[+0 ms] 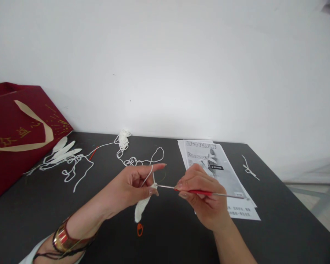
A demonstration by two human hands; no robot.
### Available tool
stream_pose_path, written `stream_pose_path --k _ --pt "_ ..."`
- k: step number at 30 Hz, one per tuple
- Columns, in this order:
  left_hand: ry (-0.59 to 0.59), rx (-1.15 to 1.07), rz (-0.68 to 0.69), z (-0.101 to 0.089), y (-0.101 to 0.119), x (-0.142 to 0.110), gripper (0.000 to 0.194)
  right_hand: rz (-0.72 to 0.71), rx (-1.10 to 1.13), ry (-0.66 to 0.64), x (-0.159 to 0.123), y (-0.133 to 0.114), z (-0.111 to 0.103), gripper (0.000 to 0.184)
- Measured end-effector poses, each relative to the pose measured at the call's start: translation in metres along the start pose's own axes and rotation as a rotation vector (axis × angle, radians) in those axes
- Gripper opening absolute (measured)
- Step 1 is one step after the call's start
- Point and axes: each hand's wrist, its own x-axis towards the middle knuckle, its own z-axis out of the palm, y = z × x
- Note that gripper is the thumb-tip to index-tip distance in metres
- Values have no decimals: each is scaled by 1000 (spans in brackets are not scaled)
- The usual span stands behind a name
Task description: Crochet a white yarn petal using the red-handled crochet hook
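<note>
Between thumb and fingers, my left hand point(139, 183) pinches a small white crocheted piece point(142, 209), which hangs down below the thumb. White yarn point(151, 171) runs over the stretched index finger of that hand. My right hand point(203, 196) grips a crochet hook point(199, 192) by its red handle, pen-like. The hook's metal tip reaches left to the top edge of the crocheted piece, beside my left thumb. An orange stitch marker point(140, 230) is just below the lower end of the piece; whether it is attached I cannot tell.
A white yarn bundle point(124, 139) lies near the wall, its strand trailing forward. Finished white leaf-shaped pieces point(63, 150) with loose ends rest by a dark red bag point(19, 128). A thin red stick point(94, 153) lies beside them. Printed sheets point(228, 168) and a yarn scrap point(249, 168) are right.
</note>
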Motion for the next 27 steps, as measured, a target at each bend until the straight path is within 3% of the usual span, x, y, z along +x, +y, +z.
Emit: stream_pose_path --k 6,12,20,24,27 --pt "79 18 0 4 4 2 50 -143 -157 -25 2 -4 6 19" --pt "189 -33 -6 6 5 2 61 -323 -306 -39 -3 1 18 30" --pt "124 -481 -69 2 3 1 57 -260 -147 116 -4 6 26 32" --pt "65 -585 -78 3 1 1 51 -447 -390 64 -9 5 26 35" --pt "97 -490 -11 3 3 -1 51 -569 -639 22 -12 3 27 31"
